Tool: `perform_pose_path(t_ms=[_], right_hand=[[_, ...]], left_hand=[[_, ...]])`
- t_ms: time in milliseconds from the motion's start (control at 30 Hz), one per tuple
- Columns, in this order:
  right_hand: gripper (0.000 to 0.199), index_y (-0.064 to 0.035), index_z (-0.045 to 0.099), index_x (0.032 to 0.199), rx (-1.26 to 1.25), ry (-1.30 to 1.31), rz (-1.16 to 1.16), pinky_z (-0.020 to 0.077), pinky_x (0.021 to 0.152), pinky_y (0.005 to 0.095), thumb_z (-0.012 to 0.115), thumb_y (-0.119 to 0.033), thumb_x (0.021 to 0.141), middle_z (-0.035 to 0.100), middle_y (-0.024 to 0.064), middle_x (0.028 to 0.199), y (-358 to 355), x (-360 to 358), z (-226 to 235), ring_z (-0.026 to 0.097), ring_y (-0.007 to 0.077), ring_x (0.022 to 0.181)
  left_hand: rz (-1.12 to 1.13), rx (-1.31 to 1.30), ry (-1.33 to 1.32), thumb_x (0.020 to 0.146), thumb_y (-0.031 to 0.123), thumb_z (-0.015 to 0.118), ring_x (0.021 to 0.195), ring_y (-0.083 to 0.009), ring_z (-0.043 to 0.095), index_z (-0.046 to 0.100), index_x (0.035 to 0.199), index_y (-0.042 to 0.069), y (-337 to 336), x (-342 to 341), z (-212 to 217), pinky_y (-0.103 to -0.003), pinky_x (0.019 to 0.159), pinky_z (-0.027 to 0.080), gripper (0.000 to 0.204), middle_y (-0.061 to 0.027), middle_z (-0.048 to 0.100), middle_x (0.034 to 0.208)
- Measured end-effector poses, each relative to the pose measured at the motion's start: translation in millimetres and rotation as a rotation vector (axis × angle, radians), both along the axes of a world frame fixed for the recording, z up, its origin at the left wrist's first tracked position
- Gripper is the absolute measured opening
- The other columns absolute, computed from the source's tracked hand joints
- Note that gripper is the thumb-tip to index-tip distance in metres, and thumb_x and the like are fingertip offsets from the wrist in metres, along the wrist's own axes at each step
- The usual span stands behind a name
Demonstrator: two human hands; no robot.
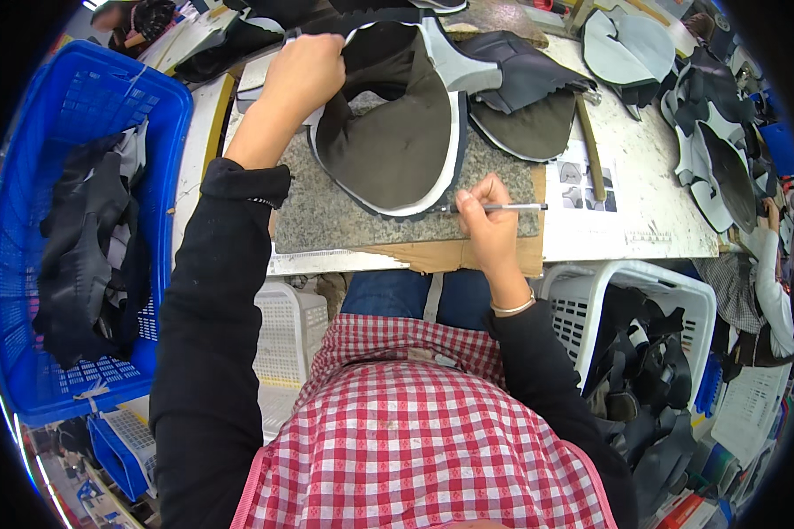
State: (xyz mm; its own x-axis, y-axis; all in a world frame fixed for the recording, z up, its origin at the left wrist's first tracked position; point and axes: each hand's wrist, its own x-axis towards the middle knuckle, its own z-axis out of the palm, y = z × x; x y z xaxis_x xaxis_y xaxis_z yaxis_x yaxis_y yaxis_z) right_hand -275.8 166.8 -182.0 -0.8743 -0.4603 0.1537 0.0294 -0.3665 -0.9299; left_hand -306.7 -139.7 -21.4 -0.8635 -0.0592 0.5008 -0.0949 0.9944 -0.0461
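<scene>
Near the right front corner of the stone slab [326, 222], the right hand [487, 222] pinches a slim pen [525, 207], with bare slab running leftward along the front edge and a printed sheet [604, 163] to the right. Just left of and beyond that hand lies the dark, white-edged piece [388, 154], its upper-left rim gripped by the left hand [307, 72].

A workroom surrounds a white worktable [666, 198]. Left of the table stands a large blue plastic basket [13, 220]. Two white plastic baskets stand at its near side, one toward the left [291, 319], one toward the right [569, 322]. People [150, 18] are beyond its far left corner and off its right end. Thin bright light strips [18, 439] shine far to its left.
</scene>
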Motion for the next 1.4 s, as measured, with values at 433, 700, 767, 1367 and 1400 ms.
perform_pose_path(t_ms=[433,700,767,1367,1400], right_hand=[[0.027,-0.0109,0.042,0.086,-0.154,-0.014,0.051,0.0256,0.045,0.0221,0.061,-0.013,0.104,0.04,-0.0036,0.068,-1.5,-5.6,-1.9,0.03,0.0033,0.051],[0.03,-0.0111,0.042,0.084,0.001,0.023,0.036,0.0238,0.045,0.0231,0.063,-0.017,0.105,0.038,-0.0055,0.065,7.4,-10.8,-12.5,0.029,0.0024,0.051],[0.03,-0.0111,0.042,0.084,0.025,0.065,0.019,0.0234,0.045,0.0231,0.063,-0.017,0.105,0.037,-0.0056,0.065,5.7,-11.9,-12.6,0.028,0.0024,0.051],[0.018,-0.0087,0.055,0.091,0.029,0.068,-0.092,0.0246,0.045,0.0243,0.06,-0.016,0.106,0.038,-0.0052,0.062,-1.8,-8.9,-7.1,0.033,0.0039,0.05],[0.017,-0.0068,0.059,0.095,0.005,0.064,-0.093,0.0242,0.046,0.0245,0.058,-0.019,0.107,0.038,-0.0051,0.061,-2.1,-8.4,-6.1,0.033,0.0044,0.05]], left_hand=[[-0.226,0.486,0.232,0.082,0.032,0.081,0.128,-0.0455,0.055,0.04,0.144,-0.003,77.3,-73.3,31.8,-0.048,0.105,0.05,0.082,-0.0321,0.052,0.137],[0.569,-0.06,0.284,0.088,0.006,0.066,0.123,-0.0346,0.06,0.066,0.13,0.014,-149.7,241.2,17.7,-0.046,0.104,0.05,0.043,-0.0135,0.064,0.132],[0.858,-0.194,0.235,0.089,0.021,0.07,0.12,-0.0349,0.062,0.07,0.123,0.01,-207.0,345.0,50.7,-0.049,0.1,0.052,0.036,-0.0138,0.068,0.126],[-0.149,1.58,0.878,0.097,0.013,0.066,0.076,-0.0203,0.071,0.071,0.098,0.001,-161.6,406.8,140.7,-0.03,0.07,0.061,0.013,-0.0087,0.074,0.09],[-0.337,1.771,0.837,0.098,0.011,0.064,0.079,-0.0206,0.072,0.07,0.098,-0.002,-152.0,391.3,137.9,-0.026,0.065,0.063,0.014,-0.0104,0.074,0.092]])
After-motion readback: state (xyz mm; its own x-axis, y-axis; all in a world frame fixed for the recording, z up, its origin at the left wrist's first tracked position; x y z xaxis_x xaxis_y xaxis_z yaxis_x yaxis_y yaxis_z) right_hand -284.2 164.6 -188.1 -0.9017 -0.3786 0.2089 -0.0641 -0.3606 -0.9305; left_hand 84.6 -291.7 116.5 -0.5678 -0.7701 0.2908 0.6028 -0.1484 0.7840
